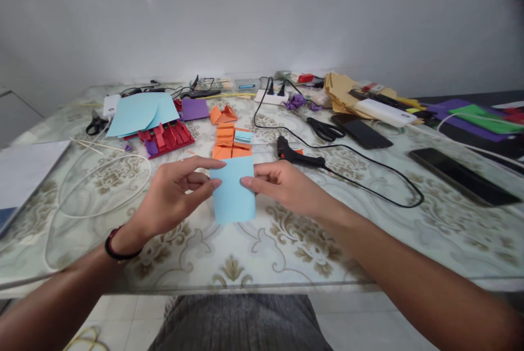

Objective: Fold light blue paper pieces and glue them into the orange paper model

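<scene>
A light blue sheet of paper (234, 198), roughly rectangular, is held up above the near middle of the table. My left hand (176, 192) pinches its left edge between thumb and fingers. On the opposite edge, my right hand (278, 184) grips it with the thumb in front and the fingers behind. Just beyond the sheet lie folded orange paper pieces (223, 150), one with a small light blue folded strip (243, 136) on it. A black glue gun (301, 155) rests to the right of them, close past my right hand.
Larger light blue sheets (139, 113) lie at the back left over folded red paper pieces (170, 138). Black scissors (325, 130) and two dark phones (362, 130) are on the right. A black cord (368, 157) loops from the glue gun; a white cable (102, 214) curls at left.
</scene>
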Available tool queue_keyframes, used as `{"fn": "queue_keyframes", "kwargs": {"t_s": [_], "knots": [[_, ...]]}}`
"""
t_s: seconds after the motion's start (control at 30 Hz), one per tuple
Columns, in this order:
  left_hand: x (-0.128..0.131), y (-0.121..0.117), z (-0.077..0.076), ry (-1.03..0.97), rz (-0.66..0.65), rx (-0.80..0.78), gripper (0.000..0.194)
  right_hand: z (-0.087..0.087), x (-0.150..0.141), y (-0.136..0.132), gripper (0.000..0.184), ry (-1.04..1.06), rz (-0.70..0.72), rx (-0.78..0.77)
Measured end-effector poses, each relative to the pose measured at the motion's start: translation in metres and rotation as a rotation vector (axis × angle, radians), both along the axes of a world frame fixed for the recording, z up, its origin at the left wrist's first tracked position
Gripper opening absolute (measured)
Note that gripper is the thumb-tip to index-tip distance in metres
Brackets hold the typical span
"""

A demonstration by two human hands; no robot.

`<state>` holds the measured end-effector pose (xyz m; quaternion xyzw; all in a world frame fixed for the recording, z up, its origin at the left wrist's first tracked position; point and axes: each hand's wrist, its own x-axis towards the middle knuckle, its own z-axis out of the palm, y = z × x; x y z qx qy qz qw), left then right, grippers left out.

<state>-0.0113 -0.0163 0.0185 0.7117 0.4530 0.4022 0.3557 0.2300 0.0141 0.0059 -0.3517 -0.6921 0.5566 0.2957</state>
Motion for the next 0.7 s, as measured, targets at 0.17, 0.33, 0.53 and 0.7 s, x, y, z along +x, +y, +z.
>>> {"fn": "queue_keyframes", "kwargs": {"t_s": [0.17, 0.33, 0.53, 0.7], "knots": [[-0.0011, -0.0001, -0.0012, -0.094, -0.106, -0.128, 0.041, 0.0008, 0.0019, 0.0015, 0.044, -0.033, -0.062, 0.03], [0.0006, 0.0014, -0.0023, -0.122, -0.102, -0.166, 0.044, 0.0029, 0.0017, 0.0016, 0.046, -0.032, -0.075, 0.044], [0.0011, 0.0027, -0.0022, -0.152, -0.054, -0.146, 0.043, 0.0043, 0.0015, 0.0023, 0.043, -0.013, -0.048, 0.023], [0.0008, 0.0043, -0.0026, -0.17, -0.023, -0.127, 0.044, 0.0037, 0.0007, 0.0036, 0.044, -0.024, -0.052, 0.022]]}}
